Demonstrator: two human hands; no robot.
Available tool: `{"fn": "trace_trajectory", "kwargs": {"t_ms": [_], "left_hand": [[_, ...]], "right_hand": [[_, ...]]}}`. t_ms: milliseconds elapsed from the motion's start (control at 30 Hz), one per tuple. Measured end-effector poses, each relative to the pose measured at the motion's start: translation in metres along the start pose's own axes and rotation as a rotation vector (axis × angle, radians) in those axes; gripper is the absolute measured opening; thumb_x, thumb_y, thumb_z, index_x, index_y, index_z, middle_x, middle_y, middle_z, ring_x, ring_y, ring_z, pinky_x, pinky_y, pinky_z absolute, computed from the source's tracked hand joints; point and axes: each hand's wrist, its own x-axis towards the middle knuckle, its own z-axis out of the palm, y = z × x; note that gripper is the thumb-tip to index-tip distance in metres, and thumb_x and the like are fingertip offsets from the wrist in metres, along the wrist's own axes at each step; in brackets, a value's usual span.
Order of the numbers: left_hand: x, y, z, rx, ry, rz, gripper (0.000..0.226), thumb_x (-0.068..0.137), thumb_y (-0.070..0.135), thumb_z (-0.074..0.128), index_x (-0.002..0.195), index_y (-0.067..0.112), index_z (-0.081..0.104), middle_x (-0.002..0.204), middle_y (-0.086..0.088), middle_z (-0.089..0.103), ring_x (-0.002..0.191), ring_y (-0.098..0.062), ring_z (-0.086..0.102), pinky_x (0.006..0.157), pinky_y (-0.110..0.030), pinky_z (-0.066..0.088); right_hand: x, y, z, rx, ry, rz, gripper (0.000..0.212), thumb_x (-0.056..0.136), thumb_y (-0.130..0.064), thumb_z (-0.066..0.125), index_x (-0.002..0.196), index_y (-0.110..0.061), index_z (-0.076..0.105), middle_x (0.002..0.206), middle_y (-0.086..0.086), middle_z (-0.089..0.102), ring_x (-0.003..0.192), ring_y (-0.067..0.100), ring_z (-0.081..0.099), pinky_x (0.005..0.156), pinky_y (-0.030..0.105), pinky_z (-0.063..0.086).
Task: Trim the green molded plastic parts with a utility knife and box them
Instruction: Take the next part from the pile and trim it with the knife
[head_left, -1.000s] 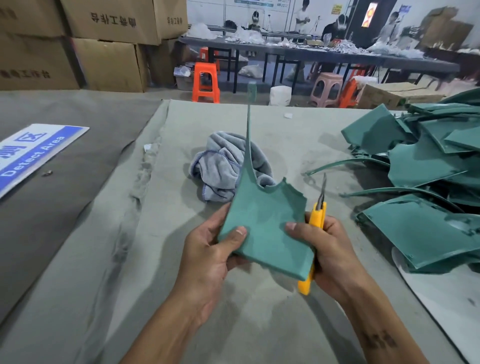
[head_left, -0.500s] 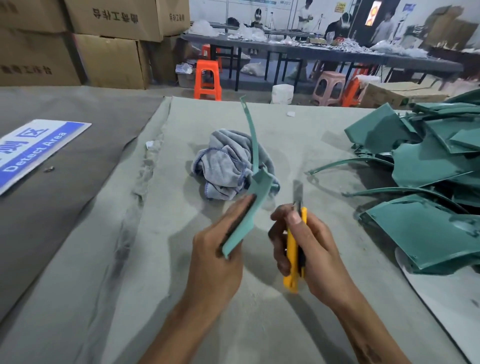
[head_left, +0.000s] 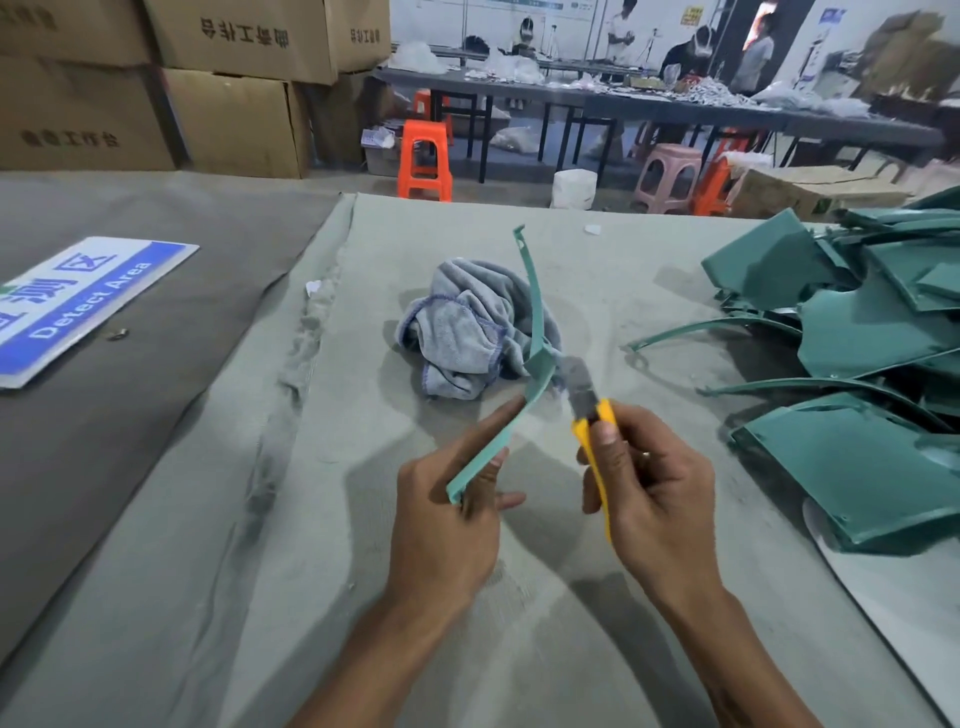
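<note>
I take the grey cloth (head_left: 470, 332) bunched on the bench (head_left: 623, 291) as my landmark. Far to its left, on the darker cover, lies a blue and white sign (head_left: 83, 301) reading "Detect Area"; it plays no part in the work.

Just in front of the cloth, my left hand (head_left: 447, 519) pinches the lower end of one green part (head_left: 519, 395), thumb on the near face and fingers behind it. The part is turned edge-on to me, and its long thin arm curves up across the cloth. Right of that, my right hand (head_left: 654, 493) is wrapped round the yellow utility knife (head_left: 592, 421). The blade is out and sits at the part's edge, just beside the bend where the arm begins. Blur there stops me telling whether it is biting or only touching.

Well to the right of the cloth lies a pile of green parts (head_left: 872, 364), loosely heaped on the bench. I cannot tell whether these are trimmed or still waiting.

I judge the task to be in the trimming step, on one piece. I see no open box being filled near the cloth; only closed cartons (head_left: 228, 78) stand far behind it to the left. So boxing looks not yet started, and the bulk of the job is likely still ahead.
</note>
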Motion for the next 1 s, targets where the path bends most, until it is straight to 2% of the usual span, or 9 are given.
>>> {"fn": "trace_trajectory", "kwargs": {"t_ms": [67, 167, 367, 467, 567, 667, 767, 867, 1000], "left_hand": [[0.002, -0.004, -0.002, 0.036, -0.014, 0.004, 0.06, 0.102, 0.004, 0.058, 0.111, 0.062, 0.069, 0.099, 0.017, 0.076, 0.091, -0.024, 0.077, 0.068, -0.026, 0.062], [0.001, -0.005, -0.004, 0.084, -0.034, 0.069, 0.072, 0.096, -0.011, 0.052, 0.119, 0.055, 0.069, 0.106, 0.019, 0.076, 0.096, -0.018, 0.076, 0.072, -0.03, 0.064], [0.002, -0.004, -0.007, 0.149, -0.027, 0.134, 0.07, 0.091, 0.001, 0.053, 0.114, 0.065, 0.066, 0.108, 0.029, 0.073, 0.091, -0.008, 0.076, 0.068, -0.019, 0.06], [0.006, -0.004, -0.013, 0.223, -0.013, 0.157, 0.075, 0.086, -0.001, 0.054, 0.117, 0.067, 0.063, 0.109, 0.028, 0.073, 0.097, -0.002, 0.073, 0.07, -0.028, 0.064], [0.008, -0.003, -0.02, 0.327, -0.009, 0.184, 0.079, 0.078, 0.002, 0.054, 0.123, 0.067, 0.058, 0.114, 0.029, 0.071, 0.102, -0.002, 0.072, 0.078, -0.036, 0.064], [0.008, -0.001, -0.021, 0.321, 0.016, 0.198, 0.059, 0.089, 0.017, 0.061, 0.12, 0.068, 0.059, 0.1, 0.028, 0.072, 0.078, -0.003, 0.075, 0.064, -0.03, 0.064], [0.009, -0.001, -0.016, 0.302, 0.079, 0.174, 0.026, 0.097, 0.042, 0.06, 0.115, 0.06, 0.065, 0.087, 0.015, 0.073, 0.063, -0.006, 0.073, 0.056, -0.033, 0.063], [0.008, -0.003, -0.015, 0.308, 0.083, 0.117, 0.029, 0.095, 0.038, 0.059, 0.123, 0.045, 0.063, 0.088, 0.012, 0.074, 0.061, -0.008, 0.072, 0.062, -0.034, 0.063], [0.007, 0.0, -0.013, 0.419, 0.11, 0.181, 0.019, 0.095, 0.029, 0.062, 0.112, 0.021, 0.066, 0.063, 0.008, 0.063, 0.046, 0.005, 0.051, 0.049, -0.011, 0.042]], "right_hand": [[0.001, 0.0, -0.006, 0.001, 0.029, -0.068, 0.017, 0.107, -0.022, 0.058, 0.104, -0.012, 0.071, 0.063, 0.004, 0.062, 0.046, 0.022, 0.059, 0.045, 0.04, 0.048], [0.001, -0.001, -0.009, 0.016, -0.136, -0.216, 0.023, 0.106, -0.031, 0.059, 0.103, -0.013, 0.074, 0.071, -0.012, 0.066, 0.052, 0.014, 0.061, 0.048, 0.03, 0.047], [0.003, 0.009, -0.008, -0.261, 0.133, -0.129, 0.031, 0.104, -0.036, 0.058, 0.114, -0.013, 0.075, 0.076, -0.008, 0.068, 0.055, 0.013, 0.061, 0.05, 0.037, 0.05], [0.0, 0.009, -0.011, -0.251, -0.034, -0.321, 0.025, 0.104, -0.029, 0.062, 0.12, -0.016, 0.076, 0.086, -0.011, 0.07, 0.06, 0.007, 0.06, 0.051, 0.03, 0.048], [0.003, 0.009, 0.0, -0.269, 0.051, -0.198, 0.032, 0.104, -0.035, 0.06, 0.127, -0.018, 0.074, 0.082, -0.017, 0.069, 0.058, 0.005, 0.062, 0.051, 0.029, 0.051], [0.004, 0.007, -0.003, -0.258, 0.241, -0.13, 0.037, 0.104, -0.036, 0.059, 0.133, -0.016, 0.066, 0.083, -0.008, 0.072, 0.063, 0.0, 0.065, 0.057, 0.023, 0.054], [-0.002, -0.001, -0.002, -0.171, 0.124, -0.304, 0.029, 0.103, -0.021, 0.062, 0.129, -0.009, 0.068, 0.084, 0.005, 0.073, 0.062, 0.014, 0.065, 0.054, 0.029, 0.052], [-0.013, -0.011, 0.015, -0.135, 0.023, -0.402, 0.027, 0.105, -0.021, 0.061, 0.122, -0.005, 0.073, 0.087, 0.009, 0.073, 0.066, 0.017, 0.065, 0.058, 0.027, 0.051], [-0.021, -0.015, 0.028, -0.227, -0.026, -0.436, 0.027, 0.108, -0.029, 0.055, 0.108, -0.011, 0.074, 0.081, -0.001, 0.063, 0.065, 0.01, 0.052, 0.064, 0.012, 0.039]]}}
